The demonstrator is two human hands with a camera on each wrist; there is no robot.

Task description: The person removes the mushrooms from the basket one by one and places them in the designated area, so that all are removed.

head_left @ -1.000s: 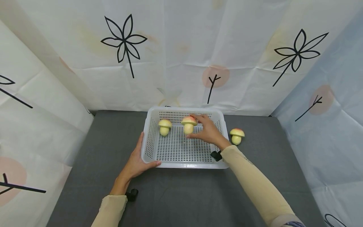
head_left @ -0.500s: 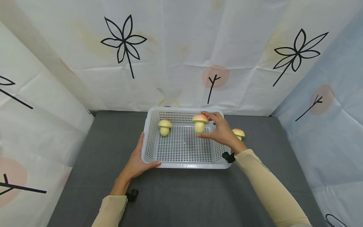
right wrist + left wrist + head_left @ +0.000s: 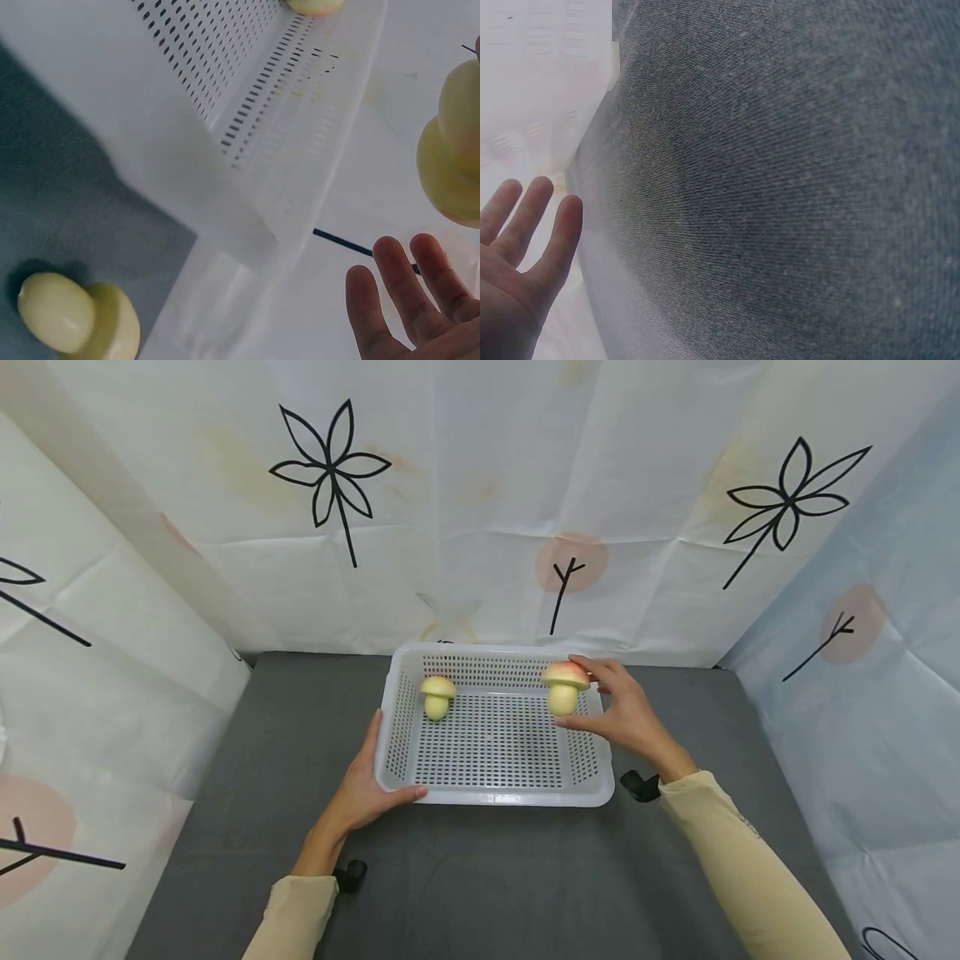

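Note:
My right hand (image 3: 632, 717) pinches a toy mushroom (image 3: 563, 693), with a yellow stem and red-tinged cap, between thumb and fingers. It is held upright over the right end of a white perforated plastic basket (image 3: 491, 797). Another mushroom (image 3: 437, 697) stands inside the basket towards the left. At the basket's front left corner, my left hand (image 3: 363, 789) rests with its thumb against the front rim and its fingers along the left side. Those fingers (image 3: 536, 217) look straight and spread in the left wrist view. A third mushroom (image 3: 79, 319) lies outside the basket, hidden in the head view.
A dark grey cloth (image 3: 480, 877) covers the table. White fabric with printed black plants (image 3: 480, 510) hangs behind and on both sides, close to the basket's back edge. Each wrist carries a small black device (image 3: 641, 787).
My right hand has carried its mushroom rightwards, from the basket's middle to above its right end, and now hides the mushroom outside. My left hand and the basket stay put.

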